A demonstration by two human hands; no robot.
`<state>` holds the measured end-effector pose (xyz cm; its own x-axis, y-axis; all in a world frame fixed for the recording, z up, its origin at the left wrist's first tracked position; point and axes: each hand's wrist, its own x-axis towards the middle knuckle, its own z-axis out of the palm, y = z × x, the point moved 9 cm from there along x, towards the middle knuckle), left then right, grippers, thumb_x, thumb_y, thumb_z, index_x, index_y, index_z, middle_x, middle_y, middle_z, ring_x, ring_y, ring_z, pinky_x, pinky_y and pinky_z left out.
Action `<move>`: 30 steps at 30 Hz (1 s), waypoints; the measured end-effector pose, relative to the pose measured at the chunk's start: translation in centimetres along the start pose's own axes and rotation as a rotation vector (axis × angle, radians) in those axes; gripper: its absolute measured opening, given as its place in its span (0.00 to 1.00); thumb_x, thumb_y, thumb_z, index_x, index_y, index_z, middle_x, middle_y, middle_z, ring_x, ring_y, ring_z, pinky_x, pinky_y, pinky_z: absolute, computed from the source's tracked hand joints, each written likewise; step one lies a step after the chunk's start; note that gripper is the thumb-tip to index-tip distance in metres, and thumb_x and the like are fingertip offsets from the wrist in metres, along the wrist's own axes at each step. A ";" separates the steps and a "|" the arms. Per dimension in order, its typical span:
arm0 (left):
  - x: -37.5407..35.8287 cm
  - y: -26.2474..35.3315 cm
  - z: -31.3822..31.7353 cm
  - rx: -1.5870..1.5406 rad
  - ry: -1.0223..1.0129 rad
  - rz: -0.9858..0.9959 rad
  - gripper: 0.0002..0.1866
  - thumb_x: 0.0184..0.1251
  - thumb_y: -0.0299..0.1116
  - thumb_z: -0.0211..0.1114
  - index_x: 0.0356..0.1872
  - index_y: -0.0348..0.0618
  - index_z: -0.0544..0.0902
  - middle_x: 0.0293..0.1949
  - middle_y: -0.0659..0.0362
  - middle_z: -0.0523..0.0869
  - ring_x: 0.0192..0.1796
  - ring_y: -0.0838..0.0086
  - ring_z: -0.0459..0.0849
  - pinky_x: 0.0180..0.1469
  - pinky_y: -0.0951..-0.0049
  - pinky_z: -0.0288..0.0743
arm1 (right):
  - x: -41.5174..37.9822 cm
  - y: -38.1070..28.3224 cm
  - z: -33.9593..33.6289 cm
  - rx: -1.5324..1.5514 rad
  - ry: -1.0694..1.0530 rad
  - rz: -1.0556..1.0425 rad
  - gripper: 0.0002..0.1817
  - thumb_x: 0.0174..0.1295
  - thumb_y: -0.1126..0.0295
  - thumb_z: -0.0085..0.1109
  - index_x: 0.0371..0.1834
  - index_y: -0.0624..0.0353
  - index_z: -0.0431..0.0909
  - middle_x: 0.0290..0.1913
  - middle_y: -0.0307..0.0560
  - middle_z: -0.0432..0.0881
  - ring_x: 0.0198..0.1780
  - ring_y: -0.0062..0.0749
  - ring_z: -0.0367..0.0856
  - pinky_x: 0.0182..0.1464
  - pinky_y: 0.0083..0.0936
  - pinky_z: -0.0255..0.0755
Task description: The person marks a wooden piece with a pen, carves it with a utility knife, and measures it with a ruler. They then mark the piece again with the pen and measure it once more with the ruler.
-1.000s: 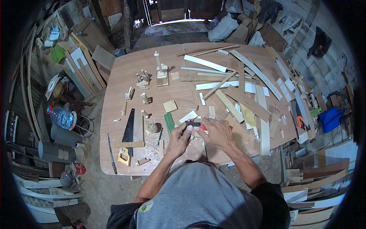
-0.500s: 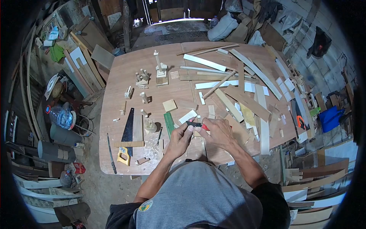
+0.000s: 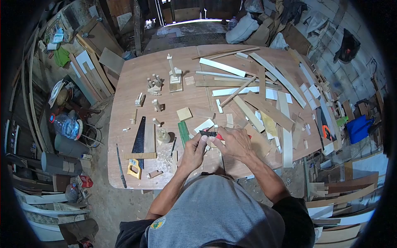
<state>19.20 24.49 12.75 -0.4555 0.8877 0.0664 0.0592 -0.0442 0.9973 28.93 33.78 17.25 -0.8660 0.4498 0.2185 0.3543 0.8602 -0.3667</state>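
A knife with a red handle and a dark blade (image 3: 208, 133) is in my right hand (image 3: 236, 143), whose fingers are wrapped round the handle. My left hand (image 3: 192, 156) is closed close beside the blade, its thumb near the blade's edge. Whatever its fingers pinch is too small and too covered to make out. Just beyond the hands lie a white block (image 3: 204, 125) and a green strip (image 3: 183, 133). A glass jar (image 3: 164, 136) stands left of my left hand, with pale wood shavings (image 3: 166, 156) scattered nearer me.
To the left lies a handsaw with a yellow handle (image 3: 133, 169), a wooden strip (image 3: 140, 156) across its blade. Small wooden assemblies, including a tall one (image 3: 175, 78), stand farther back. Planks and white strips (image 3: 222, 68) cover the right side. An orange-handled tool (image 3: 326, 132) lies at the right edge.
The knife blade and both hands have shifted slightly against each other, and the blade sits at a slightly different angle. Everything else on the table looks the same.
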 end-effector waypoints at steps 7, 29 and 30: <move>-0.2 -0.7 -0.3 0.091 0.033 0.001 0.21 0.84 0.43 0.52 0.60 0.36 0.81 0.19 0.68 0.68 0.23 0.84 0.64 0.25 0.74 0.58 | 0.0 -0.4 -0.4 -0.042 0.021 0.003 0.23 0.67 0.49 0.60 0.35 0.62 0.79 0.24 0.54 0.84 0.25 0.49 0.85 0.30 0.47 0.74; -0.1 -0.1 0.2 -0.022 -0.022 -0.001 0.20 0.85 0.40 0.50 0.66 0.40 0.79 0.23 0.70 0.71 0.23 0.86 0.64 0.23 0.78 0.59 | -0.1 -0.9 -1.4 -0.014 0.146 -0.005 0.24 0.68 0.48 0.59 0.35 0.62 0.79 0.26 0.54 0.84 0.28 0.50 0.85 0.31 0.45 0.75; -0.1 0.0 0.0 -0.022 -0.019 -0.001 0.20 0.85 0.40 0.50 0.66 0.40 0.79 0.23 0.70 0.71 0.23 0.86 0.64 0.23 0.78 0.59 | -0.1 -0.6 -1.5 0.039 0.129 0.029 0.23 0.69 0.48 0.59 0.36 0.62 0.79 0.26 0.54 0.84 0.29 0.51 0.85 0.32 0.46 0.74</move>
<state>19.28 24.41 12.74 -0.4383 0.8965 0.0648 0.0388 -0.0531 0.9978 29.35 33.56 18.78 -0.8023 0.5035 0.3206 0.3623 0.8377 -0.4087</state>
